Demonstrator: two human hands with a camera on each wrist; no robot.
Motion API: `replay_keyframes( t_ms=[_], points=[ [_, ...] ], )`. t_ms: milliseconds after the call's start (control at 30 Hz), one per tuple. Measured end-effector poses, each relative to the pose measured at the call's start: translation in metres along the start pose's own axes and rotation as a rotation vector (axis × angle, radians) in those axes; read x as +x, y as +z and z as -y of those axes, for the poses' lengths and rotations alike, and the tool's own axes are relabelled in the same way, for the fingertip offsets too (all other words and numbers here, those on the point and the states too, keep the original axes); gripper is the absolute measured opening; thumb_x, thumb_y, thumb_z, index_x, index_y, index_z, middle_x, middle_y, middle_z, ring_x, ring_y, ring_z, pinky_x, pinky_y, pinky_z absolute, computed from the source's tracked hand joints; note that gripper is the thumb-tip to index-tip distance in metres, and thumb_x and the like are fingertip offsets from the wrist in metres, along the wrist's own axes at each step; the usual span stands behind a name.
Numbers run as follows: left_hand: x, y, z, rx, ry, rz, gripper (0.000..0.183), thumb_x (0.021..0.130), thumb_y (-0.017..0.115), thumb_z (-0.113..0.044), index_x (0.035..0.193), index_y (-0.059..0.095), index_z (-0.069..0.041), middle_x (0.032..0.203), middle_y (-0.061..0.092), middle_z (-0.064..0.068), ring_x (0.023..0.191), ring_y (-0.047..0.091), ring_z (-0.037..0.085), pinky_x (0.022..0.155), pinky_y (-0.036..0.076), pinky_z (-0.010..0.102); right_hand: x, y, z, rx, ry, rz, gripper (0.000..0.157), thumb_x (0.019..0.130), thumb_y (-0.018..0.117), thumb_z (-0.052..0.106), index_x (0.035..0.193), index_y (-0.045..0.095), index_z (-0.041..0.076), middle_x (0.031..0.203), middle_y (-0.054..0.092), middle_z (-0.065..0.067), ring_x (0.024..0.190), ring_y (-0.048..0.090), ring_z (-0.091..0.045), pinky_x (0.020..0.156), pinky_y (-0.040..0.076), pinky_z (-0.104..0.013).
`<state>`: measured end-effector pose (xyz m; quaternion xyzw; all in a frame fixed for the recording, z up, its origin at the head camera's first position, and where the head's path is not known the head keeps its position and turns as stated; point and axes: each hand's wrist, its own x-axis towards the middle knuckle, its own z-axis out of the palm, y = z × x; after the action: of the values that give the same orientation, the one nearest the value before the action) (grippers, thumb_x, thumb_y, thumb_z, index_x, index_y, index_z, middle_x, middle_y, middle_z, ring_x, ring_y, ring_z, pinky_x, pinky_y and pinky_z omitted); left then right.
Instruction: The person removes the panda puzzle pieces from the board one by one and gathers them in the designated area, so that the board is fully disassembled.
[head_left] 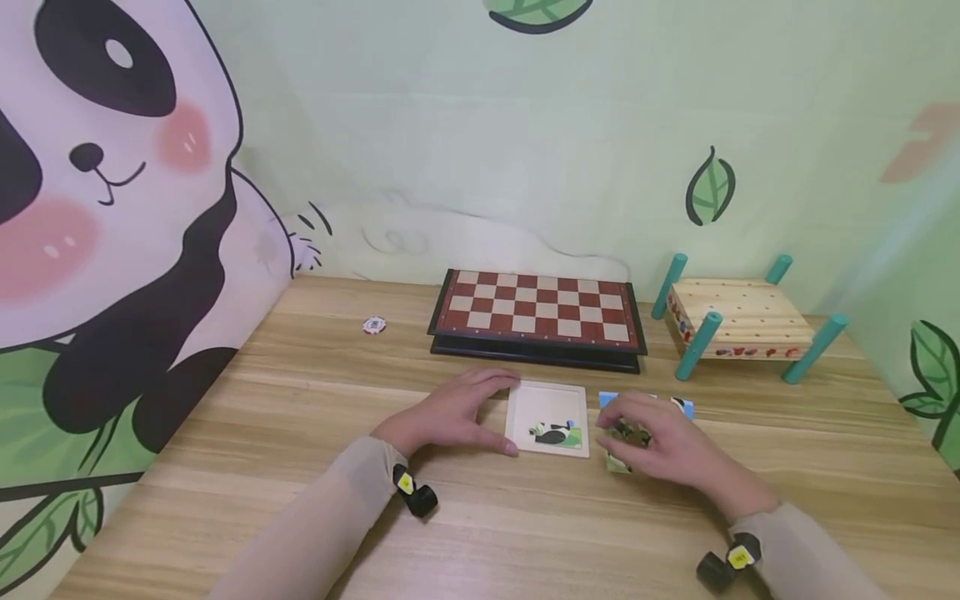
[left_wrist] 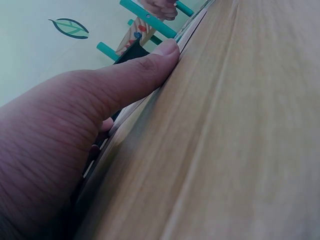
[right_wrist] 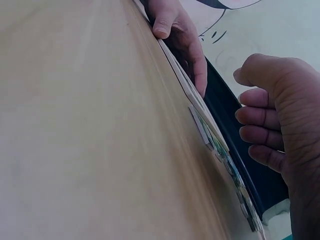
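Note:
A shallow cream puzzle tray (head_left: pixel 543 404) lies on the table, with panda-picture pieces (head_left: pixel 558 436) in its lower right part. My left hand (head_left: pixel 457 414) spans the tray's left side, thumb at the lower corner and fingers at the upper one. Its thumb (left_wrist: pixel 160 55) lies straight along the edge in the left wrist view. To the right of the tray, loose picture pieces (head_left: pixel 618 467) lie partly hidden under my right hand (head_left: pixel 667 442). In the right wrist view that hand's fingers (right_wrist: pixel 260 117) hang loosely curled above the pieces, with nothing between them.
Behind the tray stands a red and white chessboard (head_left: pixel 536 308) on a dark base. A wooden pegboard stand (head_left: pixel 742 317) with teal legs is at the back right. One poker chip (head_left: pixel 374 325) lies at the back left. Printed walls close in the table's back and sides.

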<state>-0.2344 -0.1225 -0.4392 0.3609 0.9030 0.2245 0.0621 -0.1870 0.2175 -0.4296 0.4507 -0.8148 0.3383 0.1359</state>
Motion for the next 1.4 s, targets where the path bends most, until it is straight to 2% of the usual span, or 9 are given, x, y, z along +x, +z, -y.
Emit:
replay_keyframes(
  t_ms=[400,567,733,833,1067,1400],
  points=[
    [0.0,0.001,0.002,-0.003,0.004,-0.004,0.104,0.071,0.067,-0.083,0.153,0.041,-0.026,0.159,0.036,-0.007,0.146,0.03,0.015,0.118,0.029,0.043,0.017,0.009,-0.001,0.002,-0.026,0.014,0.024,0.083,0.083,0.017,0.103,0.07,0.014,0.096,0.07,0.006,0.086,0.065,-0.012,0.074,0.059,-0.035],
    [-0.001,0.001,0.002,-0.004,0.012,-0.008,0.103,0.071,0.068,-0.081,0.153,0.041,-0.025,0.158,0.036,-0.007,0.145,0.031,0.015,0.118,0.029,0.042,0.028,0.015,0.001,0.049,0.037,0.076,0.021,0.087,0.08,0.02,0.104,0.069,0.015,0.1,0.07,0.006,0.09,0.066,-0.014,0.079,0.058,-0.037],
    [0.0,0.001,0.003,-0.011,0.01,-0.012,0.103,0.071,0.067,-0.083,0.153,0.041,-0.025,0.157,0.037,-0.008,0.145,0.032,0.015,0.117,0.031,0.044,0.04,0.024,0.001,0.097,0.008,0.083,0.02,0.087,0.081,0.019,0.102,0.069,0.013,0.099,0.07,0.003,0.09,0.066,-0.015,0.078,0.058,-0.037],
    [0.0,0.001,0.003,-0.008,0.016,-0.012,0.103,0.072,0.067,-0.082,0.153,0.041,-0.024,0.157,0.037,-0.008,0.145,0.032,0.016,0.117,0.031,0.044,0.046,0.03,0.001,0.087,-0.012,0.081,0.019,0.088,0.08,0.02,0.102,0.069,0.013,0.097,0.069,0.004,0.088,0.066,-0.014,0.076,0.058,-0.037],
    [0.0,-0.001,0.0,-0.014,0.027,-0.015,0.101,0.073,0.07,-0.079,0.152,0.043,-0.022,0.156,0.039,-0.007,0.144,0.033,0.014,0.117,0.031,0.041,0.059,0.039,0.0,0.055,0.031,0.121,0.023,0.089,0.079,0.026,0.106,0.07,0.014,0.101,0.069,0.005,0.092,0.065,-0.012,0.082,0.057,-0.038],
    [-0.001,-0.001,-0.002,-0.025,0.008,-0.001,0.102,0.073,0.069,-0.079,0.153,0.041,-0.023,0.157,0.038,-0.007,0.145,0.031,0.015,0.118,0.029,0.042,0.055,0.042,-0.009,0.018,0.081,0.184,0.027,0.09,0.078,0.034,0.11,0.07,0.017,0.107,0.067,0.008,0.099,0.061,-0.008,0.089,0.054,-0.033]
  ],
)
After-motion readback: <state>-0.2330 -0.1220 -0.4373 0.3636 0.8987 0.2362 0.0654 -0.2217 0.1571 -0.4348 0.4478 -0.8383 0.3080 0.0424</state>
